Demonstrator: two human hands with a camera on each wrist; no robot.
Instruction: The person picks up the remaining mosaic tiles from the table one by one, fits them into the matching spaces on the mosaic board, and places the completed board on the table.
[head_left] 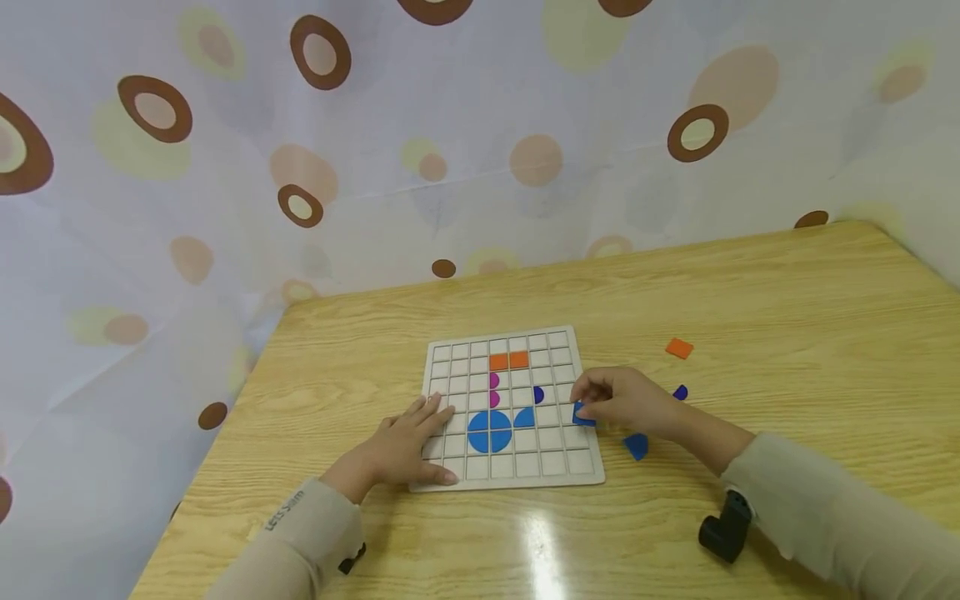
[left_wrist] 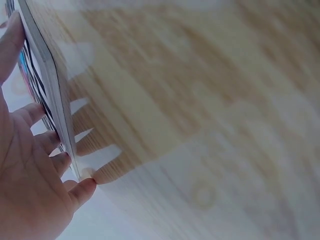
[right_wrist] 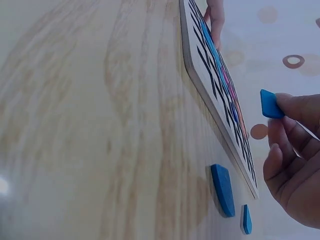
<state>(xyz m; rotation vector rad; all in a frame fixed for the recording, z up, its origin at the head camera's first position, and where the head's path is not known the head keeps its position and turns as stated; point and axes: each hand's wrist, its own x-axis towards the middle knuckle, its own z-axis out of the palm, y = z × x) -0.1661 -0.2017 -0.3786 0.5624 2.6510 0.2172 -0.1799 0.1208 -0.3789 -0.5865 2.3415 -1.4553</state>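
Head view, right hand (head_left: 632,402) pinching blue tile (head_left: 583,419), loose orange tile (head_left: 679,348) only here

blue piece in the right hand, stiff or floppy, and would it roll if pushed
The blue piece is probably stiff: it looks flat though the right hand pinches only one end. Being small, it's likely light. Its flat face suggests sliding, not rolling.

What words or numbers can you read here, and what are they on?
"LETS Slam": on the left sleeve, in the head view. The letters are small and slanted, so a letter or two of the second word is uncertain.
I can read no words or numbers on the grid board, the blue piece in the right hand or the black wrist device.
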